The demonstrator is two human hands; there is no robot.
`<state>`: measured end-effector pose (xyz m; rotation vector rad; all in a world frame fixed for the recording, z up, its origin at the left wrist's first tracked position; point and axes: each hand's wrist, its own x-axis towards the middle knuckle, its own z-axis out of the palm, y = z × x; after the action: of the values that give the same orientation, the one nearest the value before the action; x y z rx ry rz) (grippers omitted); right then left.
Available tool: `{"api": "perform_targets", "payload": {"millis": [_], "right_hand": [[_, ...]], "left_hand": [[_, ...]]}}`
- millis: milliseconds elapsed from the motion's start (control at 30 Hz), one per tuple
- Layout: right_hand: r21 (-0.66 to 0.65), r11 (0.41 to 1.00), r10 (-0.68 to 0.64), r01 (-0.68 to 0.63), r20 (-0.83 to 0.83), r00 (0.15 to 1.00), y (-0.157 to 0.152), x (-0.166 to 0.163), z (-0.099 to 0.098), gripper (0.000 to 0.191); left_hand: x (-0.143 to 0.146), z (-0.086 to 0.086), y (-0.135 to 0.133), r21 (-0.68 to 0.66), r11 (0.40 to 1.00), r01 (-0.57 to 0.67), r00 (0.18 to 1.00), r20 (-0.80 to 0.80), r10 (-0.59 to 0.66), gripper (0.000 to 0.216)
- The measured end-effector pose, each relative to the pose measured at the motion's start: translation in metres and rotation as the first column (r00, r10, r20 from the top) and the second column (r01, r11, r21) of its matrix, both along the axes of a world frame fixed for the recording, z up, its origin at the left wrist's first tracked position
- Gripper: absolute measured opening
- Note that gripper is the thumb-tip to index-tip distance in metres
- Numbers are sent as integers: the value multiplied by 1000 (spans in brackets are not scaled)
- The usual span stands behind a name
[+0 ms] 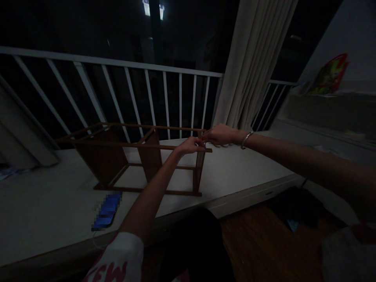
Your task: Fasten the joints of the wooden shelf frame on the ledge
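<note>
The wooden frame (141, 156) stands on the white tabletop (241, 168), rails and panels joined, so I judge it mostly built; my left hand (189, 146) grip is clamped on its top rail, my right hand (219, 135) grip pinched together at the end corner, the joint seemingly left.

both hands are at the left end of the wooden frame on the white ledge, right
No: the head view shows the left hand and the right hand at the right end of the wooden frame. It does stand on the white ledge.
</note>
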<state>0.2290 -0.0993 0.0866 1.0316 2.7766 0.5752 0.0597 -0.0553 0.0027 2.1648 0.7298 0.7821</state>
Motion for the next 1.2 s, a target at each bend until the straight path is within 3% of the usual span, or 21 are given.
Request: {"api": "perform_targets", "payload": {"millis": [433,567,733,800,1067,1200], "right_hand": [[-2,964,-262,265,-157,952,-1,-6,-18,26],[48,968,-238,248,-146,960,-2,-8,6,29],[221,935,-203,277,-307,930,-3,-4,52,41],[219,926,-237,308,-299,925,-5,-2,57,40],[154,923,-336,354,-128,933,-25,1,12,32],[151,933,-322,327,-54,945,-27,7,9,26]], "left_hand": [[0,-3,3,34,999,-9,1000,-19,10,23],[0,0,1,43,999,9,1000,-21,-8,24],[0,-1,2,33,999,-4,999,-37,5,24],[0,-3,2,37,999,-8,999,-32,9,24],[-1,-9,-1,87,996,3,1000,21,-4,31],[3,-15,-7,212,968,-135,989,-34,146,25]]}}
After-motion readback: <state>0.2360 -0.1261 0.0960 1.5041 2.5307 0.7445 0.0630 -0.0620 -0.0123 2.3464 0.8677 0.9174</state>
